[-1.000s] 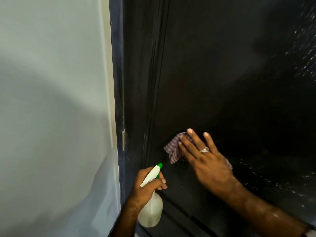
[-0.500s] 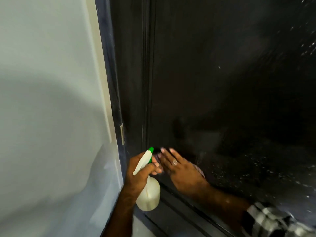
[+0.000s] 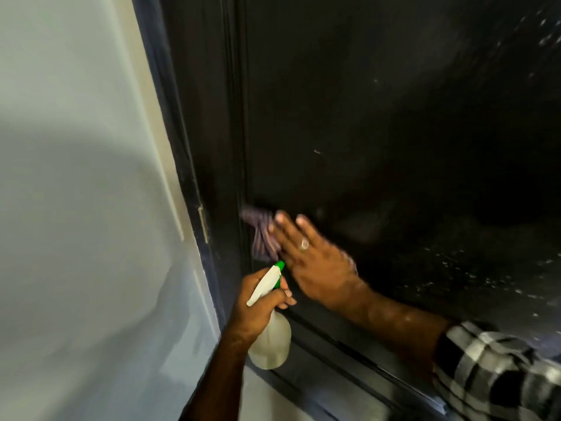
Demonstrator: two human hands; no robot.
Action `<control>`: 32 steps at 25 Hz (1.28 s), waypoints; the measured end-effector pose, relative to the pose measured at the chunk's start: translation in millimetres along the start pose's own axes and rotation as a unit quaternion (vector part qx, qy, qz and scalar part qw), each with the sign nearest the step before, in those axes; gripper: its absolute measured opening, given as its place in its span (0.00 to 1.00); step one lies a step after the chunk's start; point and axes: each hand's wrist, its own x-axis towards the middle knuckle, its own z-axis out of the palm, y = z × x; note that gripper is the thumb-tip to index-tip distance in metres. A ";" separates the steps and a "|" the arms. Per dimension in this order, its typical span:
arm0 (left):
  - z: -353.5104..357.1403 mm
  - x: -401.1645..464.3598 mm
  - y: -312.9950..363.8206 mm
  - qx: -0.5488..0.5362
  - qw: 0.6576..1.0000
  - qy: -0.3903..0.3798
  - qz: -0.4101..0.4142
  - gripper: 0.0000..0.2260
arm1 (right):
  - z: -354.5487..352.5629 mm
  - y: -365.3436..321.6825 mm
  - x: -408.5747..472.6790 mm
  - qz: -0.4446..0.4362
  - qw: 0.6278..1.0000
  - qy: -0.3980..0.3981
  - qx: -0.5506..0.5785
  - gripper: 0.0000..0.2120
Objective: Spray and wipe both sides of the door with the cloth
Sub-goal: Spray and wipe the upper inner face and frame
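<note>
Against the door (image 3: 394, 117), right hand (image 3: 315, 262) presses cloth (image 3: 261, 235), fingers spread; left hand (image 3: 258, 308) grips spray bottle (image 3: 270, 344), contents unclear.

The door (image 3: 379, 132) is seen as dark, smooth and faintly glossy, speckled with droplets. The cloth (image 3: 261, 235) is soft checked fabric. The bottle (image 3: 270, 341) is translucent matt plastic. The wall (image 3: 76, 208) is painted matt; the hinge (image 3: 202, 221) is dull metal.

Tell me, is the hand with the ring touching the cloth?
Touching. The head view shows the right hand pressing the checked cloth flat against the dark door, straight fingers overlapping it.
</note>
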 end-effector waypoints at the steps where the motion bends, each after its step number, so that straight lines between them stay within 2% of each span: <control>1: 2.6 -0.5 -1.5 -0.007 1.000 -0.011 0.006 0.03 | 18.9 -19.9 -35.2 -0.056 0.997 -0.049 -0.008 0.30; 3: 10.8 -6.7 -3.2 -0.018 0.999 -0.032 0.019 0.02 | 26.6 -29.8 -100.7 -0.091 0.992 -0.091 -0.011 0.32; 4: 15.8 -9.6 -2.6 -0.021 0.999 -0.039 0.025 0.03 | 17.9 -19.7 -120.3 -0.079 0.993 -0.083 -0.005 0.32; 5: 22.5 -11.9 -0.8 -0.023 0.998 -0.044 0.026 0.05 | 4.2 -2.4 -129.9 -0.048 0.998 -0.043 -0.014 0.31; 8: 47.4 -10.2 14.4 -0.044 0.998 -0.042 0.033 0.07 | -61.6 81.5 -97.8 0.150 0.985 0.090 -0.006 0.28; 10: 64.1 -4.3 33.0 -0.037 0.995 -0.072 0.062 0.07 | -97.2 133.1 -68.5 0.270 0.945 0.182 -0.013 0.26; 11: 72.0 -1.0 42.1 -0.026 0.992 -0.097 0.077 0.06 | -105.6 145.2 -62.8 0.303 0.931 0.202 -0.026 0.25; 13: 81.8 0.4 52.6 -0.035 0.985 -0.140 0.093 0.06 | -96.8 126.8 -74.7 0.280 0.940 0.190 -0.036 0.26; 16: 88.5 -5.4 44.4 -0.048 0.974 -0.194 0.110 0.07 | -32.5 39.9 -154.7 0.108 0.993 0.037 -0.033 0.29; 17: 89.3 -10.0 37.2 -0.039 0.971 -0.207 0.113 0.07 | -20.0 22.1 -182.5 0.069 0.996 -0.013 -0.047 0.32; 19: 91.1 -21.1 26.8 -0.019 0.967 -0.236 0.096 0.06 | -20.9 21.1 -213.3 0.041 0.996 -0.050 -0.053 0.32; 21: 95.7 -28.3 30.7 -0.016 0.967 -0.241 0.076 0.08 | -48.0 55.4 -209.3 0.099 0.994 -0.003 -0.036 0.29; 24: 115.7 -24.9 63.4 -0.029 0.966 -0.244 0.084 0.11 | -111.9 142.3 -166.2 0.264 0.950 0.162 -0.042 0.25; 27: 141.1 -12.6 99.7 -0.026 0.957 -0.258 0.128 0.09 | -131.0 166.4 -149.6 0.320 0.919 0.216 -0.078 0.25; 29: 151.3 -8.3 106.9 -0.029 0.954 -0.262 0.140 0.08 | -96.8 119.1 -179.4 0.283 0.945 0.149 -0.071 0.30; 31: 155.3 -10.8 98.9 -0.020 0.950 -0.274 0.146 0.08 | -53.6 57.5 -233.1 0.169 0.984 0.002 -0.061 0.32; 32: 155.9 -14.1 91.7 -0.012 0.948 -0.283 0.144 0.07 | -42.8 39.7 -257.9 0.117 0.989 -0.061 -0.070 0.33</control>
